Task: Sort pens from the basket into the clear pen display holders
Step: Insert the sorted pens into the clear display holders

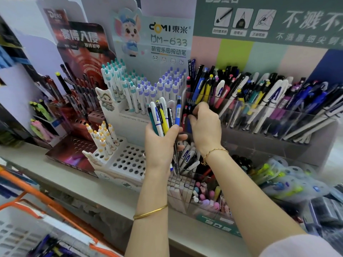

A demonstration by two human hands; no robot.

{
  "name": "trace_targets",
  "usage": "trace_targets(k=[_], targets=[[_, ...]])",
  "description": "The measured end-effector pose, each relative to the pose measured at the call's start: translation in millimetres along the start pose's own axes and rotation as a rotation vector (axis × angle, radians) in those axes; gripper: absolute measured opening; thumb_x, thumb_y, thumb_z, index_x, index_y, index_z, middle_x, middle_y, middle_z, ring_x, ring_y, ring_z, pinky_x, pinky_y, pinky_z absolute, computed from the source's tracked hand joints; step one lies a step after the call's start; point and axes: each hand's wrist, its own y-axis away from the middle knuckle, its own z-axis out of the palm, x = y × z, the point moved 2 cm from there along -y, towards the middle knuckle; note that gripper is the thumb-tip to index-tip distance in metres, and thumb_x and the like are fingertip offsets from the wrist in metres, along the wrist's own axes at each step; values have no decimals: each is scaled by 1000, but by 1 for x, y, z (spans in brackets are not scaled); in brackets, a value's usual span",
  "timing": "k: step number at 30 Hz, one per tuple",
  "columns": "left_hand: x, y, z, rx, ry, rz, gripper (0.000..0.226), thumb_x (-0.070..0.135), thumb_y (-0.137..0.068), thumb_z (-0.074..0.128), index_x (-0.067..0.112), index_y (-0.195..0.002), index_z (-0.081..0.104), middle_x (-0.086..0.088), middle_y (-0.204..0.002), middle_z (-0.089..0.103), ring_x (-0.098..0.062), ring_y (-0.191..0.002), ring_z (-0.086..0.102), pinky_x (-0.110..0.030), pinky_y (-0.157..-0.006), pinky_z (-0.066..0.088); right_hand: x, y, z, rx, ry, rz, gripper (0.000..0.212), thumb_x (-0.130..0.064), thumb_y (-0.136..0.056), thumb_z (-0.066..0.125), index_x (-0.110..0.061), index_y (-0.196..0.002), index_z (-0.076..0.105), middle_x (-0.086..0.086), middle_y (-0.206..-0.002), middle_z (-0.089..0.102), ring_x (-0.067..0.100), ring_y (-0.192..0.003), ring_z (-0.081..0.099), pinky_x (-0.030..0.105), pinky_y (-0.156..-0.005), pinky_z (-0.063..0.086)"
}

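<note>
We hold the bundle of pens [163, 115] in the left hand [161, 143], fingers and thumb wrapped round the lower barrels. The bundle stands nearly upright and fans out slightly at the top, with the clicker ends up and the tips pointing down past the wrist.

The clear pen display holder [259, 115] lies directly to the right of the bundle, and its left-end compartment is just beside it. The right hand [204, 127] is the nearer hand: it sits at that left-end compartment, between the bundle and the rest of the holder. Its fingers are curled round a dark pen [189, 110] and pinch it. The fingers hide most of this pen, so we cannot tell whether it is already seated in the compartment.

We judge that the coming move is a short sideways transfer. A pen leaves the bundle, travels right, and drops tip-first along its long axis.

The bundle is mixed: white barrels with blue lettering, a yellow one, a teal one, a blue one with a barcode label, and several black. The holder is already crowded with leaning pens of similar kinds.

The basket [22, 236] sits well apart, at the lower left.
</note>
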Motion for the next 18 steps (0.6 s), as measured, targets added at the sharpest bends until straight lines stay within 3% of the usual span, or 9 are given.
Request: trace_targets(k=[4, 7, 10, 13, 16, 18], targets=[[0, -1, 3, 3, 6, -3, 33, 6, -92, 59, 9, -123, 49, -11, -94, 70, -16, -69, 71, -24, -53, 55, 1, 1, -6, -38, -25, 20, 11, -10, -96, 52, -5, -105, 54, 11, -97, 65, 30, -88, 60, 41, -74, 50], [0, 0, 5, 0, 3, -2, 34, 5, -92, 59, 11, -123, 48, -7, -92, 70, -17, -70, 71, -24, -53, 55, -1, 6, -17, 26, -103, 10, 10, -13, -96, 51, -9, -99, 60, 4, -92, 64, 22, -87, 60, 37, -76, 50], [-1, -1, 6, -4, 2, -17, 32, 7, -91, 62, 15, -120, 50, -2, -89, 69, -18, -73, 72, -27, -57, 57, -12, 12, -26, -86, -487, 99, 17, -24, -97, 54, -13, -86, 61, -4, -75, 60, 7, -66, 60, 21, -58, 48], [-2, 0, 8, -4, -25, -31, 29, 9, -89, 64, 19, -113, 52, -6, -95, 67, -16, -77, 70, -31, -61, 58, -17, 12, -25, -220, -513, 89, 10, -22, -93, 61, -12, -92, 61, -4, -79, 59, 0, -56, 57, 7, -45, 40], [-2, 3, 10, 1, 7, -43, 25, 6, -89, 62, 19, -108, 51, -6, -91, 65, -8, -65, 67, -27, -53, 55, -14, 10, -23, -248, -555, 147, 9, -18, -93, 61, -10, -97, 59, 0, -84, 60, -4, -48, 56, 8, -42, 40], [-2, 2, 9, 28, 14, -45, 28, 2, -88, 61, 16, -110, 50, -6, -89, 64, -10, -64, 69, -26, -52, 55, -13, 10, -23, -246, -594, 178, 9, -15, -95, 56, -7, -97, 59, 3, -83, 61, 0, -53, 60, 13, -43, 44]])
